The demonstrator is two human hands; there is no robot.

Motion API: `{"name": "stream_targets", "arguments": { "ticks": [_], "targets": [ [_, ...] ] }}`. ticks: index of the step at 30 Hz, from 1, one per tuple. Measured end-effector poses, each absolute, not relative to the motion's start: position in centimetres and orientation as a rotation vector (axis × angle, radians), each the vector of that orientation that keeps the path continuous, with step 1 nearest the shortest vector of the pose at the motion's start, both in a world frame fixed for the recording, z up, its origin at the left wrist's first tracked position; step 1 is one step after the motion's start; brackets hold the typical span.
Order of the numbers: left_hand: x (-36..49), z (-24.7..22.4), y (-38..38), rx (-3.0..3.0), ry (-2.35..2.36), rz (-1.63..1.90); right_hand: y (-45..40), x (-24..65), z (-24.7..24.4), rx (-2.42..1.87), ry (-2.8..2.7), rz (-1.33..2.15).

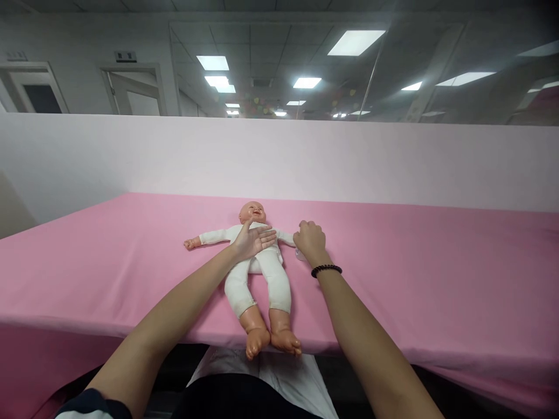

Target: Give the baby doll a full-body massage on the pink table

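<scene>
A baby doll [279, 285] with a white cloth body and plastic head, hands and feet lies on its back on the pink-covered table, feet toward me. Above its chest is my left hand [255, 240], open, fingers stretched out and the palm showing, with nothing in it. My right hand [311, 240] is closed beside the doll's outstretched arm, at its hand end, and hides that hand. A small translucent object [300, 254] peeks out under my right hand; whether I grip it or the doll's hand, I cannot tell.
The pink cloth [414, 279] spreads over the table and hangs down at its front edge, close to my legs. Behind the table rises a low white wall [305, 160] with a glass pane [279, 58] above it. Doors [135, 96] stand at the back left.
</scene>
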State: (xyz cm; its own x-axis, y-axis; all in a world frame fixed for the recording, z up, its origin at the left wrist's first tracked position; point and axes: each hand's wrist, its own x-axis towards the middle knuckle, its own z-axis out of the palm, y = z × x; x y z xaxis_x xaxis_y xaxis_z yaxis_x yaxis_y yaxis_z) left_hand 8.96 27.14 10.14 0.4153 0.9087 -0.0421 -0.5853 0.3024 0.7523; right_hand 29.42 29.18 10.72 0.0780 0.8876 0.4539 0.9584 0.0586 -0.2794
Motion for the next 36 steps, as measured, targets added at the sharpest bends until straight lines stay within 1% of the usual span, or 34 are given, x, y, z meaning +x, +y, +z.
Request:
{"name": "stream_targets", "arguments": {
  "ticks": [2, 4, 6, 8, 10, 12, 16, 21, 23, 25, 28, 32, 34, 36],
  "targets": [
    [9.0, 10.1, 27.2, 0.742, 0.509, 1.046, 29.1, 29.0, 10.8, -1.587, -1.813, -0.254],
    [9.0, 10.2, 27.2, 0.765, 0.484, 1.033, 28.6, 27.8, 10.8, -1.241, -1.868, -0.268],
    [9.0, 10.3, 27.1, 0.797, 0.431, 1.014, 27.8, 26.1, 10.9, -0.932, -2.033, -0.233],
    [9.0, 10.7, 26.7, 0.822, 0.339, 0.963, 26.8, 24.5, 11.2, -0.737, -2.230, -0.206],
    [9.1, 11.2, 26.1, 0.831, 0.238, 0.896, 26.0, 23.4, 11.6, -0.697, -2.336, -0.237],
    [9.3, 11.8, 25.3, 0.833, 0.163, 0.887, 25.6, 23.1, 11.9, -0.786, -2.300, -0.323],
    [10.2, 12.2, 24.4, 0.823, 0.104, 1.085, 25.9, 23.0, 11.7, -0.992, -2.132, -0.396],
    [10.4, 11.2, 25.5, 0.851, 0.135, 1.213, 26.0, 22.0, 10.4, -0.856, -2.236, -0.449],
    [10.0, 11.1, 26.1, 0.928, 0.171, 1.184, 26.1, 21.7, 10.1, -0.861, -2.196, -0.374],
    [9.5, 11.2, 26.6, 1.035, 0.260, 1.145, 26.4, 21.9, 10.1, -0.895, -2.109, -0.223],
    [8.2, 11.5, 27.1, 1.316, 0.473, 1.142, 27.0, 22.6, 10.0, -0.894, -1.972, 0.097],
    [6.0, 10.7, 27.4, 1.849, 0.846, 1.267, 27.4, 23.2, 9.4, -0.863, -1.846, 0.538],
    [5.0, 9.9, 27.5, 2.114, 1.093, 1.179, 27.5, 23.2, 8.9, -0.845, -1.909, 0.654],
    [4.3, 9.3, 27.7, 2.325, 1.188, 0.994, 27.8, 23.1, 8.4, -0.852, -1.995, 0.700]
  ]
}}
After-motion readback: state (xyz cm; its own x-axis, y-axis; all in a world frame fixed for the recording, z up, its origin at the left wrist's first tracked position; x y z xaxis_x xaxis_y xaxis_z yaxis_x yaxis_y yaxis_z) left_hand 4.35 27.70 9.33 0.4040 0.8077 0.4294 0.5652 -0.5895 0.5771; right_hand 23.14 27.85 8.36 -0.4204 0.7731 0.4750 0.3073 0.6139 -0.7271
